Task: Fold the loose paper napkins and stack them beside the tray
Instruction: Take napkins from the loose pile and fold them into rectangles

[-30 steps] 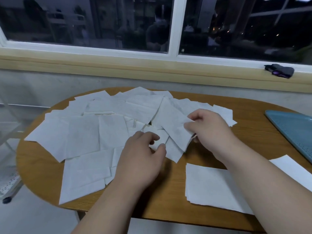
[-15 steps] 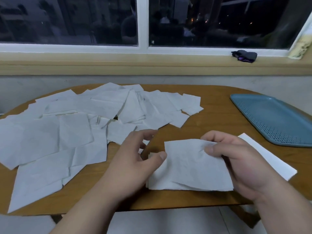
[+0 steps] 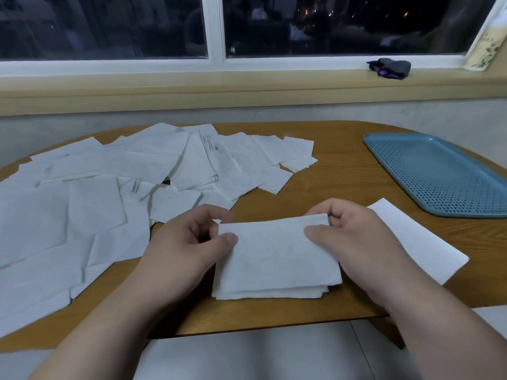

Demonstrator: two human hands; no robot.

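Note:
A white paper napkin (image 3: 274, 250) is held flat over a small stack of folded napkins (image 3: 270, 293) at the table's near edge. My left hand (image 3: 186, 250) pinches its far left corner between thumb and fingers. My right hand (image 3: 354, 239) pinches its far right corner the same way. Several loose napkins (image 3: 131, 176) lie spread over the left and middle of the table. The blue perforated tray (image 3: 439, 171) sits at the right. Another folded white napkin (image 3: 419, 242) lies between my right hand and the tray.
The wooden table (image 3: 340, 174) has a rounded edge and stands against a wall below a window. A dark small cloth-like object (image 3: 389, 67) lies on the window sill at the right. Pale floor shows below the table's near edge.
The right hand carried one napkin from the loose pile toward me. Both hands now hold it by its far corners over the stack. The view has swung right.

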